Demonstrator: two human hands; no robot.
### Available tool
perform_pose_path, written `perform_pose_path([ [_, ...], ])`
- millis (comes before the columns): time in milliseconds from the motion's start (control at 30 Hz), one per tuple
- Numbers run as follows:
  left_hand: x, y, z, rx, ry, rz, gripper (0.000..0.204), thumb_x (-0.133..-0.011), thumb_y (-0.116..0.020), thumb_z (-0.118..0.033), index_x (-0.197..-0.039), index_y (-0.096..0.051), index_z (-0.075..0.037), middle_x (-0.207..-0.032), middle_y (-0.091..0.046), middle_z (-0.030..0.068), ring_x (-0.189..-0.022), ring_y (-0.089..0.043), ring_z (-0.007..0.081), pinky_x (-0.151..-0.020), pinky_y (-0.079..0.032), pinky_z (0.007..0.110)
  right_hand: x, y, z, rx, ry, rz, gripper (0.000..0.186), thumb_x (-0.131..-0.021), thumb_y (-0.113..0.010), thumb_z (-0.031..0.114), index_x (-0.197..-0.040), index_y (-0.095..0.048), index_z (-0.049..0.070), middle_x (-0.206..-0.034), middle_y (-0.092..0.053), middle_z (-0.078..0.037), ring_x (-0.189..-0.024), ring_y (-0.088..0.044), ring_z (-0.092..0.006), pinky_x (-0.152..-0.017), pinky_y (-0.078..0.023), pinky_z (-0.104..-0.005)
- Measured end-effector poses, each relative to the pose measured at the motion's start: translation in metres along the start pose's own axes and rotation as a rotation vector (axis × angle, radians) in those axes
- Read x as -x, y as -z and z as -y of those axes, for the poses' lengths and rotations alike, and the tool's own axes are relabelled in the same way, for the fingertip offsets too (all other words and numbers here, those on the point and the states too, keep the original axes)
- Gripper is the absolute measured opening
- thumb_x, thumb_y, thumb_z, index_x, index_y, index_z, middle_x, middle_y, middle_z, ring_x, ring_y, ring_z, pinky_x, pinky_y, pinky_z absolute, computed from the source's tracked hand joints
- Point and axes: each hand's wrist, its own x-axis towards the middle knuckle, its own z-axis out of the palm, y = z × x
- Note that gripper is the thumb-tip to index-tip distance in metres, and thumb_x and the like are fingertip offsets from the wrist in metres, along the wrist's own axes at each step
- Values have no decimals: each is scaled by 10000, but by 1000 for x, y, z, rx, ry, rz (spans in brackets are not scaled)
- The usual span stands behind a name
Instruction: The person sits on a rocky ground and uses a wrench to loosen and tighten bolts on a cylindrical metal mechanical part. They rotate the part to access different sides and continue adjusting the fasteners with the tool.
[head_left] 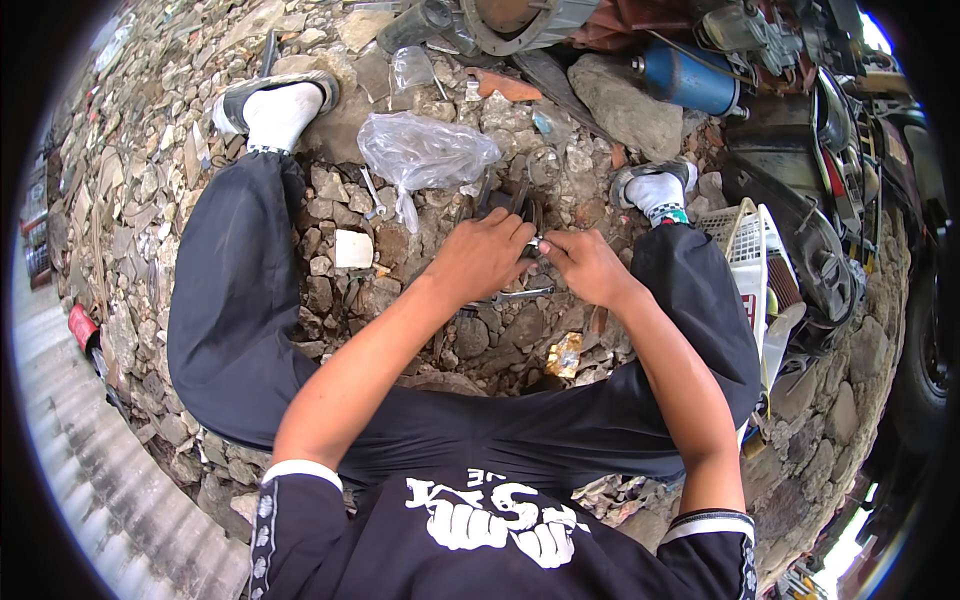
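Between my spread legs, both hands meet over a dark metal part (512, 200) on the stony ground. My left hand (482, 255) is closed, its fingers curled down against that part; what they grip is hidden. Thumb and fingers of my right hand (590, 265) pinch together at a small shiny metal piece (536, 243), too small to name. Just below my hands lies a wrench (525, 294). A second wrench (372, 193) rests farther left, beside a crumpled clear plastic bag (425, 155).
A white block (353, 249) and a gold wrapper (564, 355) lie among the stones. On the right stand a white plastic basket (735, 235) and dark machine parts (800, 170). A blue cylinder (690, 78) and a large rock (625, 105) are at the far side.
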Motion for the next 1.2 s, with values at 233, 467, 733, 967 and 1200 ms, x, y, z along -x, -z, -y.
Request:
perform_pose_path([
  [233,-6,-8,7,-34,-25,102,344,-951,-704,-360,-1118,-605,-75,-974,-658,74,-1009,-669,269,-767,-584,393,-3,-1,-11,-62,-138,77,254,-1014,-597,227,-951,-707,7,-810,-661,-261,-816,-644,-472,-749,-493,-518],
  [467,25,-16,11,215,290,-215,499,-942,-730,-222,-1381,-575,-43,-1325,-586,181,-1270,-551,385,-1077,-458,477,4,19,-2,-81,24,-25,263,-1010,-629,252,-949,-709,9,-796,-659,-243,-767,-638,-460,-700,-493,-488],
  [733,38,-44,-6,73,452,-258,877,-884,-798,-287,-1565,-331,7,-1484,-461,253,-1398,-425,427,-1166,-382,507,0,-36,-128,203,-303,-350,314,-1000,-625,288,-1041,-699,-14,-912,-702,-308,-952,-667,-507,-895,-520,-563],
  [967,51,-68,-11,321,1064,163,1148,-715,-939,-439,-1521,-288,54,-1496,-391,296,-1310,-542,469,-1057,-510,504,-27,-20,-41,-25,-474,-306,671,-1019,-543,572,-1200,-651,-65,-1029,-712,-343,-949,-716,-483,-882,-581,-517],
  [1200,41,-78,12,210,1011,132,994,-628,-989,-386,-1304,-439,91,-1299,-498,252,-1256,-552,443,-1043,-505,484,-68,-15,-15,-730,-810,403,496,-1026,-546,290,-1302,-530,-121,-1087,-685,-317,-925,-742,-363,-769,-654,-491],
])
